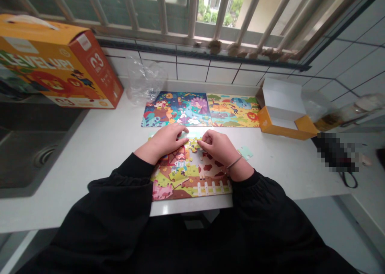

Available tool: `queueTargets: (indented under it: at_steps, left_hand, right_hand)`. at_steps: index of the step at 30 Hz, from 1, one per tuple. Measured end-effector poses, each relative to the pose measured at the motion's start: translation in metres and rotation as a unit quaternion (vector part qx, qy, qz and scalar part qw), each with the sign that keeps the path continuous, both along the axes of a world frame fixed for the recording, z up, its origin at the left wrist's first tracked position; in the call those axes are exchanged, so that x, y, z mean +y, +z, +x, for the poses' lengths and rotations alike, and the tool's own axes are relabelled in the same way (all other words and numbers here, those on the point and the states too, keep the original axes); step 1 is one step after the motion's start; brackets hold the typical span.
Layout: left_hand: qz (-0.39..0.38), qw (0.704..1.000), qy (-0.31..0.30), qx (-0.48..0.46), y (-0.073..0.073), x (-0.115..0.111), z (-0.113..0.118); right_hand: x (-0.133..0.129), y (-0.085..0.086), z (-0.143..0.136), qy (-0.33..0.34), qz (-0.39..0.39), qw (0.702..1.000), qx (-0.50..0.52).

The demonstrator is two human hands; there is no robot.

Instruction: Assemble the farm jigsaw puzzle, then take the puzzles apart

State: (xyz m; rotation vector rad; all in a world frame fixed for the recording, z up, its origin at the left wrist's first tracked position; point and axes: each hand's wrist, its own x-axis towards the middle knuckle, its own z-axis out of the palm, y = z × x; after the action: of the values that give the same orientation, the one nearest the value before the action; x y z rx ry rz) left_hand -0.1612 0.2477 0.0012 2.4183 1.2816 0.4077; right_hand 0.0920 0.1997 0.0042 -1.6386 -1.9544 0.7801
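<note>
A farm jigsaw puzzle (192, 185) lies on the white counter in front of me, partly joined, with a gap near its middle. My left hand (169, 139) rests on its upper left part, fingers apart. My right hand (215, 143) is pinched over the upper middle, closed on a small yellow-green puzzle piece (197, 143). Some loose green pieces (179, 177) lie on top of the puzzle at the lower left. A pale green piece (246, 152) sits on the counter just right of my right wrist.
Behind are a blue forest puzzle (180, 109) and a yellow animal puzzle (234, 110). An open orange box (285, 121) stands right, crumpled clear plastic (144, 81) back left. A large orange box (60, 65) stands beside the sink (27, 153). A dark pouch lies far right.
</note>
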Motion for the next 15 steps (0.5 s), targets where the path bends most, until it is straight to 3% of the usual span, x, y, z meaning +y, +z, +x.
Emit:
queueTargets:
  at_steps: [15]
  left_hand:
    - [0.003, 1.000, -0.011, 0.000, -0.001, -0.001, -0.001]
  right_hand:
    - [0.005, -0.011, 0.016, 0.058, -0.072, 0.972, 0.214]
